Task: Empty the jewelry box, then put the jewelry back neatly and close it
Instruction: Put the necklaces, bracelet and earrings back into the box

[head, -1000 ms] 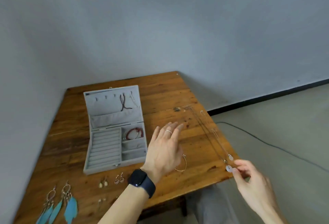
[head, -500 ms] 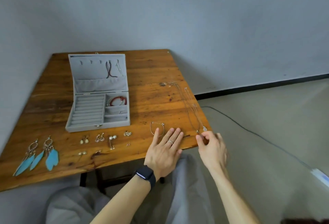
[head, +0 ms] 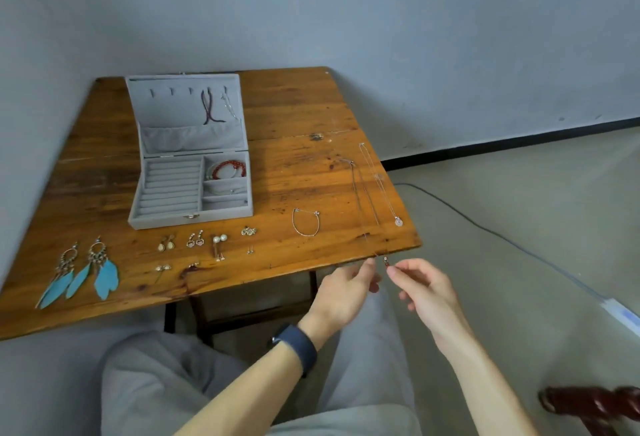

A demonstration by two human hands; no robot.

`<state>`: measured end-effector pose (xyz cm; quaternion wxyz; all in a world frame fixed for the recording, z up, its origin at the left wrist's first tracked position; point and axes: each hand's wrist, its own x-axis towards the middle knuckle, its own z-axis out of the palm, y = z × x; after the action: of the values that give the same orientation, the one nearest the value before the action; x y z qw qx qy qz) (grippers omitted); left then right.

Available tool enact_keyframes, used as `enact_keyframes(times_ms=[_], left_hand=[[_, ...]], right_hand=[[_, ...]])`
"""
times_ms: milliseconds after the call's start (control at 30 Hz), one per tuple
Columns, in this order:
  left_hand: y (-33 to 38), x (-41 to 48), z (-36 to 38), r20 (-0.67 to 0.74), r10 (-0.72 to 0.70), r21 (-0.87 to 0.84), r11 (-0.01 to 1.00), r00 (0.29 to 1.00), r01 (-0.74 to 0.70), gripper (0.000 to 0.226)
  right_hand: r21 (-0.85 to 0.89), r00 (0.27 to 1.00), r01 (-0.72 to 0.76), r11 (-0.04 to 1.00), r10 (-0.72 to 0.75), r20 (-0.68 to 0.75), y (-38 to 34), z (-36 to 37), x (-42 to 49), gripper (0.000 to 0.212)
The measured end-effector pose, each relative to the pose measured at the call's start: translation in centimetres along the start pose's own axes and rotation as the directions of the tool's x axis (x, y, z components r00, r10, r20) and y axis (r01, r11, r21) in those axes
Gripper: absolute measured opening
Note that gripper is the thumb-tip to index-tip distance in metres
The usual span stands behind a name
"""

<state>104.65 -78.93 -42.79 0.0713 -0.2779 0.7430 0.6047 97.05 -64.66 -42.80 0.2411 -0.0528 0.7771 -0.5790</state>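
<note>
The grey jewelry box (head: 166, 219) lies open on the wooden table (head: 298, 113). A red bead bracelet (head: 230, 168) sits in its upper right compartment, and a dark cord necklace (head: 209, 106) and a thin chain (head: 230, 106) hang in the lid. A long chain necklace (head: 360, 193) runs down the table's right side, its small red pendant (head: 385, 261) just past the front edge. My left hand (head: 346, 288) pinches the chain at that edge. My right hand (head: 422, 286) pinches it right beside the pendant.
A second necklace with a pink pendant (head: 399, 221) lies near the table's right edge. A thin bangle (head: 305, 222), several small earring pairs (head: 207, 245) and blue feather earrings (head: 83, 273) line the front. A cable (head: 485, 228) crosses the floor.
Both hands have drawn back from the tabletop to its front edge. The long necklace's pendant end now hangs just past the edge between my fingertips. The view has pulled back.
</note>
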Motion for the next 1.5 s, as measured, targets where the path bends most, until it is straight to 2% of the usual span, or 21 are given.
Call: enact_keyframes(times_ms=[67, 133, 267, 367, 500, 700, 800, 900, 1033, 1200, 1400, 1500], left_hand=[[0.4, 0.4, 0.2, 0.155, -0.138, -0.256, 0.951, 0.978, 0.174, 0.050], [0.5, 0.8, 0.5, 0.239, -0.166, -0.420, 0.871, 0.957, 0.256, 0.042], [1.5, 1.6, 0.5, 0.307, -0.118, -0.616, 0.732, 0.945, 0.291, 0.020], [2.9, 2.7, -0.9, 0.282, -0.089, -0.666, 0.698, 0.955, 0.262, 0.017], [5.1, 3.7, -4.0, 0.150, -0.061, -0.661, 0.736, 0.987, 0.146, 0.020], [7.5, 3.7, -9.0, 0.015, 0.039, -0.463, 0.886, 0.999, -0.028, 0.022], [8.7, 3.4, -11.6, -0.077, 0.071, -0.398, 0.912, 0.995, -0.096, 0.019], [9.6, 2.7, -14.1, -0.135, 0.094, -0.263, 0.956, 0.986, -0.127, 0.019], [9.6, 1.5, -17.2, -0.177, 0.146, -0.140, 0.975, 0.973, -0.172, 0.020], [9.0, 0.1, -21.8, -0.285, 0.159, -0.129, 0.971, 0.945, -0.202, 0.028], [8.1, -1.3, -26.4, -0.328, 0.110, -0.328, 0.918, 0.938, -0.223, 0.026], [7.4, -1.8, -28.5, -0.349, 0.120, -0.399, 0.878, 0.929, -0.263, 0.025]], right_hand=[[0.023, 0.999, -0.032, 0.999, 0.031, 0.026, 0.9, -0.3, -1.9, 0.008], [0.059, 0.997, -0.067, 0.996, 0.066, 0.030, 1.8, -0.3, -3.5, 0.008], [0.095, 0.995, -0.102, 0.990, 0.103, -0.005, 3.7, 0.0, -5.9, 0.008], [0.125, 0.990, -0.127, 0.984, 0.133, -0.037, 5.1, 0.6, -7.3, 0.008], [0.110, 0.989, -0.141, 0.984, 0.146, -0.038, 6.2, 1.5, -7.9, 0.009], [0.121, 0.991, -0.114, 0.986, 0.121, -0.057, 6.5, 2.3, -7.6, 0.008], [0.090, 0.994, -0.091, 0.992, 0.096, -0.053, 6.8, 2.6, -7.1, 0.008], [0.021, 0.998, -0.025, 0.999, 0.026, -0.058, 6.7, 3.0, -6.4, 0.006], [-0.153, 0.985, 0.150, 0.977, -0.160, -0.056, 6.7, 4.1, -5.0, 0.022], [-0.287, 0.957, 0.275, 0.918, -0.290, -0.010, 5.7, 5.8, -3.8, 0.015], [-0.406, 0.902, 0.398, 0.822, -0.431, 0.012, 1.0, 7.6, -0.7, 0.011], [-0.461, 0.851, 0.482, 0.745, -0.523, 0.044, -1.4, 8.6, 1.5, 0.010]])
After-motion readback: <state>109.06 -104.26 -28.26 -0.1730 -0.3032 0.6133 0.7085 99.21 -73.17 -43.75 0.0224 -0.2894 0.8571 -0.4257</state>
